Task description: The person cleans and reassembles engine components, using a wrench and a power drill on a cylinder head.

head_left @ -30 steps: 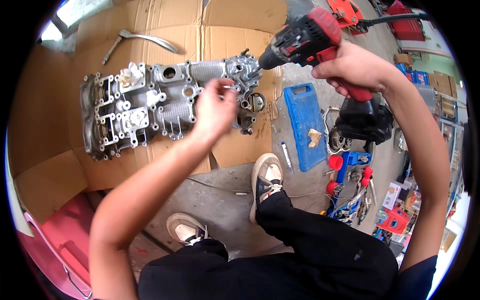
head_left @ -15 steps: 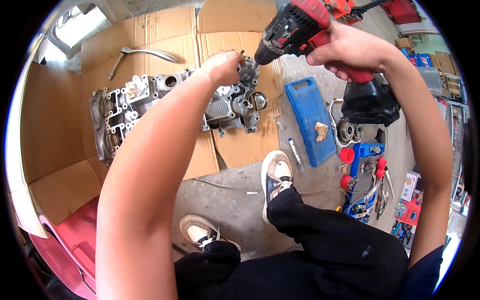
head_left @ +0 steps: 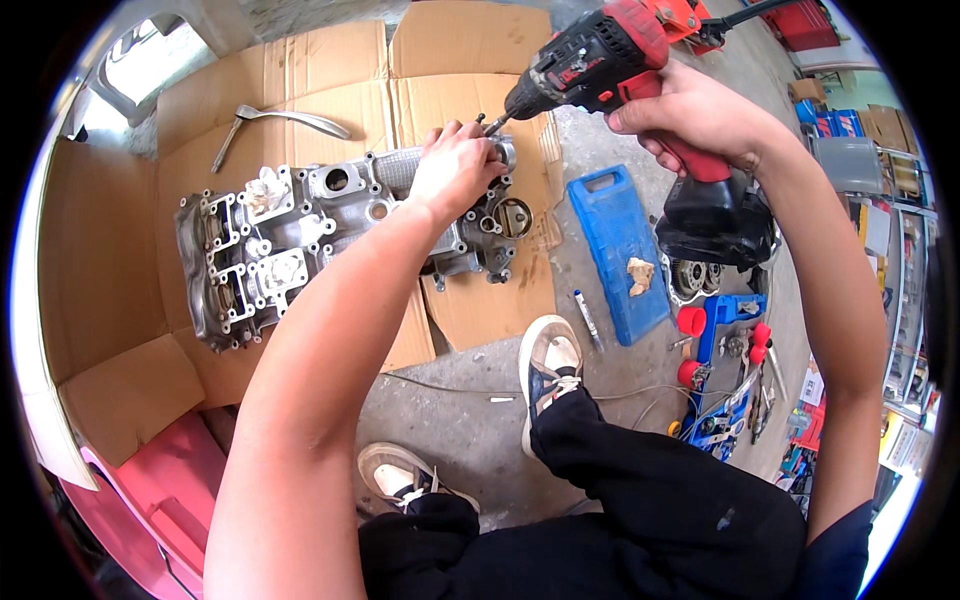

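Observation:
My right hand [head_left: 690,115] is wrapped round the red grip of a black and red cordless drill [head_left: 590,62]. The drill is tilted, its thin bit [head_left: 497,124] pointing down and left at the far right end of a grey metal engine casting [head_left: 322,228]. Over that same end lies my left hand [head_left: 460,170], its fingers curled close by the bit's tip. Whatever those fingers grip is hidden beneath them. Bolt holes, ports and wads of pale paper show on the casting, which lies on flattened cardboard [head_left: 330,85].
A ratchet wrench [head_left: 295,118] lies on the cardboard behind the casting. To the right, on the concrete floor, are a blue plastic case [head_left: 620,255], a marker pen [head_left: 587,315], a gear housing [head_left: 690,275] and a blue tool tray [head_left: 715,350]. A cable [head_left: 450,388] crosses near my shoes.
The view has shifted slightly. The drill has tilted and its bit now shows beside my left fingers. My left hand has moved a little nearer to me, its fingers more curled over the casting.

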The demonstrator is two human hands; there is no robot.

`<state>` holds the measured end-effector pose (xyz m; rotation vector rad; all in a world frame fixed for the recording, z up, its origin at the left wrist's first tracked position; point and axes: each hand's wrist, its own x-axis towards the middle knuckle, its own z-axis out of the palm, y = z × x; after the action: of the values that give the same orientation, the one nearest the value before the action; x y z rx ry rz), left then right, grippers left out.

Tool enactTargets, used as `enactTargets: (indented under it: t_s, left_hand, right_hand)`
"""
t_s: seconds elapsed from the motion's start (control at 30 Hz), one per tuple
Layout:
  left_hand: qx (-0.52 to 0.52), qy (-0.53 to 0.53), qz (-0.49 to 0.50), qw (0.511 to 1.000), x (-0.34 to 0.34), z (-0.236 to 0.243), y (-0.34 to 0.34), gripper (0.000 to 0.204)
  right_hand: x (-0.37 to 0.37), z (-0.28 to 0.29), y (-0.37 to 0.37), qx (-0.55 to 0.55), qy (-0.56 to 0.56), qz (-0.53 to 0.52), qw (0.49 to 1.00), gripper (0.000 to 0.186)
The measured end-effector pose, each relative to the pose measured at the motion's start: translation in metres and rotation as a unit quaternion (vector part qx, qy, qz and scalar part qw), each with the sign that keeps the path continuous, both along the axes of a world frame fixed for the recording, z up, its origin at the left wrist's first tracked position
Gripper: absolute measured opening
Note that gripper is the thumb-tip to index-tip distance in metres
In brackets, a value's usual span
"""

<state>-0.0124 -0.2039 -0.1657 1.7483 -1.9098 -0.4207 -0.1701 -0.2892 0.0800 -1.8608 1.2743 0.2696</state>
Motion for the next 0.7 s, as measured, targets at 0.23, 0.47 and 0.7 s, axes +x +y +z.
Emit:
enactTargets:
  t_s: [0.23, 0.47, 0.7]
  left_hand:
    - [0.003, 0.114, 0.063, 0.991, 0.007, 0.002, -0.003, 0.047]
    - [-0.019, 0.185, 0.071, 0.980, 0.026, -0.021, -0.020, 0.033]
    - [-0.028, 0.235, 0.070, 0.969, 0.017, -0.021, -0.022, 0.038]
  right_hand:
    - [0.009, -0.008, -0.004, 0.013, 0.035, 0.011, 0.999, 0.021]
    - [0.028, 0.002, -0.004, -0.008, 0.111, 0.081, 0.990, 0.020]
    - [0.041, 0.008, -0.001, -0.074, 0.162, 0.133, 0.975, 0.016]
